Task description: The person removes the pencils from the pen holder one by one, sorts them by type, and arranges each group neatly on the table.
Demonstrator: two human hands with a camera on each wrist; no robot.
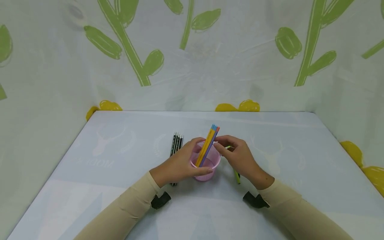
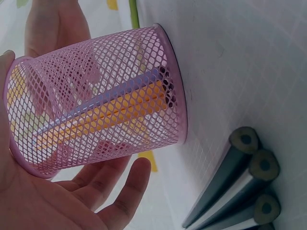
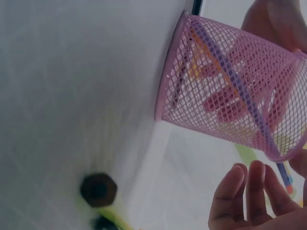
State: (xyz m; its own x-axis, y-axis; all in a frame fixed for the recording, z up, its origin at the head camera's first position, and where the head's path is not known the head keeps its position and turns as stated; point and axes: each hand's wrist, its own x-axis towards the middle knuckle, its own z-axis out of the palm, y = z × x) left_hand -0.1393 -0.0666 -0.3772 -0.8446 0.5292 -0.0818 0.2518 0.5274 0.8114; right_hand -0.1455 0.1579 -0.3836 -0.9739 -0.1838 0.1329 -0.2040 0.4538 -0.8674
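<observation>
A pink mesh pencil cup (image 1: 204, 176) stands on the table, seen up close in both wrist views. Its rim is held by my left hand (image 1: 183, 161), with the thumb along the near side and the fingers around the far side. Inside lean yellow pencils (image 1: 205, 149) and a purple pencil (image 1: 207, 151), their blue and red ends above the rim. My right hand (image 1: 240, 158) is at the rim's right side. Its loosely bent fingers (image 3: 256, 191) hold no pencil; whether the thumb touches the rim I cannot tell.
Several black pencils (image 1: 177, 141) lie side by side left of the cup, partly under the left hand. Green pencils (image 1: 237, 176) and something dark lie beneath the right hand, mostly hidden. A white patterned wall (image 1: 204, 66) rises behind the pale table (image 1: 120, 150).
</observation>
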